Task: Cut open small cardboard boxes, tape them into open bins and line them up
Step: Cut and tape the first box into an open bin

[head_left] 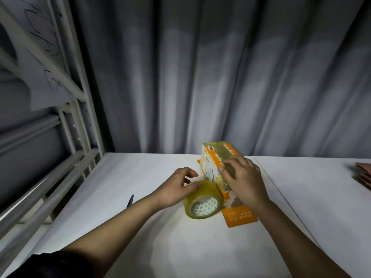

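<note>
An orange and white cardboard box point(212, 157) lies on the white table point(140, 227), its top covered in clear tape and an orange flap point(240, 216) spread toward me. My right hand point(244, 179) presses flat on the taped top of the box with straight fingers. A roll of clear yellowish tape point(203, 201) sits on the table against the box's left side. My left hand point(180, 187) rests on top of the roll with fingers curled over it, thumb on its surface.
A dark blade tip of scissors point(130, 200) shows left of my left forearm. Pinkish flat cardboard pieces point(363, 174) lie at the table's right edge. A metal rack point(66, 125) stands at the left, and a grey curtain point(220, 77) hangs behind the table.
</note>
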